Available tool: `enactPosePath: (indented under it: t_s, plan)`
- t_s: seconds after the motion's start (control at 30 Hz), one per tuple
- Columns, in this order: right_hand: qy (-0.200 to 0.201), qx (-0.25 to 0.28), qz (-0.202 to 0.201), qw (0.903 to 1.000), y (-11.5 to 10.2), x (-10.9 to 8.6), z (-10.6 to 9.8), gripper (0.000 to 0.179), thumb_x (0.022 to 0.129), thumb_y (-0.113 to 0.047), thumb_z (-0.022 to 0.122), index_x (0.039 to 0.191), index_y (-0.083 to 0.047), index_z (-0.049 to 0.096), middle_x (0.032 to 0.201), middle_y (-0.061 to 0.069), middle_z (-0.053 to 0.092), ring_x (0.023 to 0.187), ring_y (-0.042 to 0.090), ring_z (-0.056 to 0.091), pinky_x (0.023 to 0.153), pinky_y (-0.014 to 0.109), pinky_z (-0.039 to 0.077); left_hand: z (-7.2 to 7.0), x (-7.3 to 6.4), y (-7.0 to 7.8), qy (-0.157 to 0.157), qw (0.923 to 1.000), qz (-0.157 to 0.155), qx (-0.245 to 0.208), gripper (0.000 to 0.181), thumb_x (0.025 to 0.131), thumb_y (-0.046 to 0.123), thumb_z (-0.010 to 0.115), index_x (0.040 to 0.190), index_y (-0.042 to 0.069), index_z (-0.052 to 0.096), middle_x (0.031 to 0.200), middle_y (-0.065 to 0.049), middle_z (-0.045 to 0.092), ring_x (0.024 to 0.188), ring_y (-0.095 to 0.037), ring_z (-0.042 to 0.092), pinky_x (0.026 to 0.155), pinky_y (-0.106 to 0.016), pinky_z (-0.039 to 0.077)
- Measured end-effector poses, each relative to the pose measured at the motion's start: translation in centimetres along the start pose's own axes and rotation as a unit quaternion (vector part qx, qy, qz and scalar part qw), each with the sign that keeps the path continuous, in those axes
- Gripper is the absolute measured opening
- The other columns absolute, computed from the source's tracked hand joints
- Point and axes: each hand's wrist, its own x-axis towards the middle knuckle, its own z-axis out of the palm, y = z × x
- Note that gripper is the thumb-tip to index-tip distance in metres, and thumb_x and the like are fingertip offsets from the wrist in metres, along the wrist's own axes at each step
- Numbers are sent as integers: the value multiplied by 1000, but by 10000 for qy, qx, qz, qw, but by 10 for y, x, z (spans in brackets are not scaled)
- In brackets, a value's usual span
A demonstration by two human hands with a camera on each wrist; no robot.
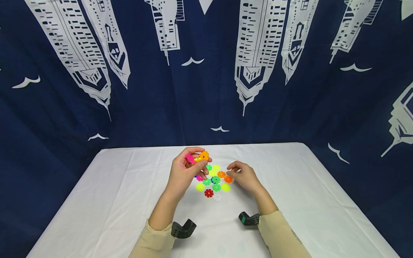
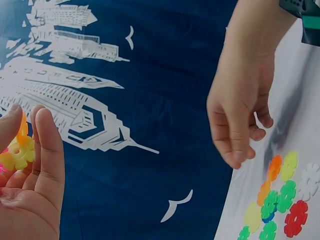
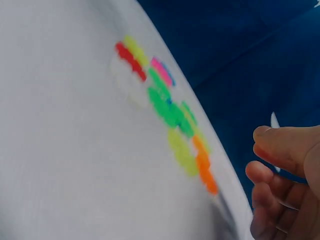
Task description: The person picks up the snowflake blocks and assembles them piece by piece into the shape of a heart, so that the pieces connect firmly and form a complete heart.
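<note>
My left hand (image 1: pixel 183 174) is raised above the table and grips a small cluster of notched plastic discs joined together. An orange disc (image 1: pixel 204 155), a pink disc (image 1: pixel 190 158) and a yellow disc (image 2: pixel 21 154) show in it; the fingers partly hide the cluster. My right hand (image 1: pixel 246 177) hovers at the right side of the loose discs, close to two orange discs (image 1: pixel 228 179). Its fingers are loosely bent, and the right wrist view shows a gap between thumb and forefinger with nothing held there.
Loose discs lie flat on the white tablecloth (image 1: pixel 106 215): several green ones (image 1: pixel 216 187), several yellow ones (image 1: pixel 226 187), a red one (image 1: pixel 209 193), a clear white one (image 1: pixel 217 197), plus pink and blue. A dark blue printed curtain (image 1: pixel 193 100) hangs behind the table.
</note>
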Motion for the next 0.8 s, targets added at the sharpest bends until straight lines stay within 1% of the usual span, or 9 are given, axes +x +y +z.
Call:
enactPosePath:
  t_s: [0.1,0.27,0.4,0.5,0.6,0.73,0.8]
  plan:
    - [51,-426,-2,9991,10,3,2,19,88,-20,75,105,-12,71,90,4,64,76,16,54,68,27,43,0,1,0,-21,10000,-64,19,33,93,5,68,124,6,57,106,-23,73,64,-16,68,65,-28,61]
    - [-18,-966,-177,9952,22,5,6,27,83,-22,80,109,-17,74,91,1,64,78,15,52,73,29,40,0,1,-1,-104,9998,-155,-83,33,93,6,69,124,6,57,104,-23,73,62,-16,67,64,-31,62]
    - [-15,-1247,-356,9916,25,5,9,27,81,-22,82,108,-18,76,94,1,65,80,15,54,74,30,43,-1,1,-2,-113,9998,-174,-65,35,93,5,69,125,4,57,103,-22,73,60,-15,67,64,-31,62]
    - [-10,-1406,-427,9891,24,4,10,24,81,-22,82,104,-18,78,95,2,65,81,15,56,75,32,46,-2,1,-2,-116,9997,-193,-23,36,93,5,69,126,3,56,105,-24,73,60,-15,67,64,-30,62]
    - [6,-1487,-415,9880,23,4,11,20,80,-22,83,99,-18,77,95,2,65,81,15,56,75,32,47,-1,1,-2,-119,9997,-205,-29,36,93,5,68,126,4,56,107,-26,71,61,-17,67,64,-28,61]
    - [52,-1427,-350,9891,22,3,11,21,79,-21,84,96,-18,72,91,0,63,78,14,53,73,30,43,-1,1,-2,-118,9998,-159,-62,35,93,4,68,125,5,55,107,-23,72,62,-21,66,62,-24,60]
    - [39,-1355,-338,9902,22,4,11,24,79,-20,84,96,-18,68,85,0,60,74,14,51,69,29,40,-2,1,-3,-179,9998,-72,-58,34,94,5,66,125,5,53,106,-20,73,62,-20,66,61,-23,59]
